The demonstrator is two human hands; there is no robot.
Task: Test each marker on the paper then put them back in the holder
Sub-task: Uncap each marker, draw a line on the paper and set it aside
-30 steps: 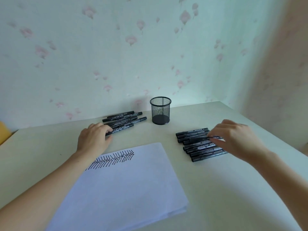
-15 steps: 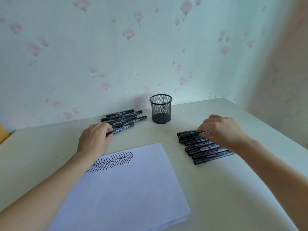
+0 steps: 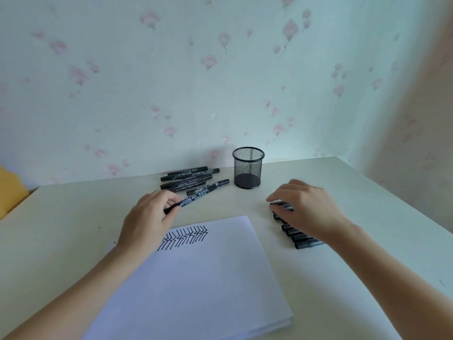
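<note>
My left hand (image 3: pixel 147 219) pinches one black marker (image 3: pixel 201 193) by its near end, its far end pointing up-right toward the holder. Behind it lies a pile of several black markers (image 3: pixel 186 176). The black mesh holder (image 3: pixel 248 168) stands upright by the wall with nothing visible inside. My right hand (image 3: pixel 306 209) lies over a row of several black markers (image 3: pixel 301 238), its fingers curled on the topmost one (image 3: pixel 280 204). A stack of white paper (image 3: pixel 196 285) lies in front of me, with black chevron strokes (image 3: pixel 182 238) near its top left corner.
The pale table (image 3: pixel 367 217) meets a floral-papered wall at the back and a second wall at the right. Something yellow (image 3: pixel 9 190) sits past the table's left edge.
My left hand has lifted one marker out of the left pile and drawn it toward the paper. My right hand has slid up the right row to its topmost marker.
</note>
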